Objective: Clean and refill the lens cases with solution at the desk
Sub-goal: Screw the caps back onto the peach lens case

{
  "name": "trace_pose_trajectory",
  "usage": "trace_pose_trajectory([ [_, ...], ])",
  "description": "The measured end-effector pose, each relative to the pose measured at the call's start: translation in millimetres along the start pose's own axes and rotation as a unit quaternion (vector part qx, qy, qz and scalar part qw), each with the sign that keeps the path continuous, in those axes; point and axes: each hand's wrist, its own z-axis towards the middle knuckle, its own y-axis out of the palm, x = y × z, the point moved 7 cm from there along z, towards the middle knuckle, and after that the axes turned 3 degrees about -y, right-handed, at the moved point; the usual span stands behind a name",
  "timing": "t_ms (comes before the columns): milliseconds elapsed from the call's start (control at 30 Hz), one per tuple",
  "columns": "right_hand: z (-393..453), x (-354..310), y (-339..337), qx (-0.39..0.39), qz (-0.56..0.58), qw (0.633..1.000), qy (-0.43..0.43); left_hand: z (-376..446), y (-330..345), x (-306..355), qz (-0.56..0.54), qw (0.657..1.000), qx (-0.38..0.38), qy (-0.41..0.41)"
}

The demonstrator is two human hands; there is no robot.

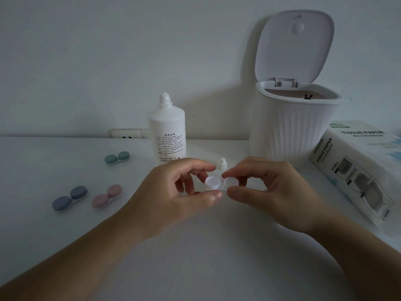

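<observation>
At the desk's (195, 246) middle, both hands held one white case (219, 183) with its two wells uncapped. The left hand (173, 192) curled round the left well, thumb at 6 o'clock of it and forefinger arched over at 12. The right hand (271, 192) pinched the right well between thumb and forefinger, the other fingers tucked under. Whether the wells held liquid could not be told, and no caps for this case showed.

Behind the hands, at 12 o'clock, the bottle (168, 131) stood upright with its cap off; the small white cap (221, 164) lay just beside the case, toward 12. By my judgement this case was mid-clean or about to be filled, so the task was early.

Three more cases lay capped and well apart at 9 to 10 o'clock: a green case (117, 157) farthest back, a blue case (69, 198) nearest the edge, a pink case (107, 196) just beside the blue. These looked untouched, so most of the work was left.

At 1 o'clock a ribbed white bin (293, 131) stood with its lid (293, 44) up. At 3 o'clock lay a tissue pack (355, 170), printed "TISSUE PAPER" on two faces, with smaller Chinese lines too blurred to read. The bottle's label was headed 使用说明; the fine print under it was too small. A wall socket (128, 134) sat at 11 o'clock.
</observation>
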Motion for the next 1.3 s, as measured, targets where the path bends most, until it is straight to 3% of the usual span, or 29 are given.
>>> trace_pose_trajectory([
  [300, 0, 0, 0, -0.008, 0.005, 1.000, 0.002, 2, 2, -4, -0.050, 0.998, -0.008, -0.038],
  [433, 2, 9, -13, 0.058, 0.021, 0.998, 0.016, 4, 0, -7, -0.071, 0.995, -0.017, -0.061],
  [500, 2, 16, -18, 0.096, -0.045, 0.994, 0.031, 5, -3, -9, -0.085, 0.994, -0.024, -0.067],
  [600, 3, 23, -12, 0.070, -0.194, 0.978, 0.041, 5, -5, -12, -0.100, 0.991, -0.035, -0.078],
  [867, 11, 46, 5, 0.009, -0.308, 0.949, 0.065, 5, 1, -18, -0.073, 0.993, -0.043, -0.084],
  [1167, 18, 42, 8, -0.021, -0.287, 0.956, 0.064, 5, 0, -20, -0.065, 0.994, -0.045, -0.077],
  [1300, 17, 32, -1, 0.036, -0.237, 0.969, 0.053, 5, 1, -20, -0.060, 0.994, -0.044, -0.081],
])
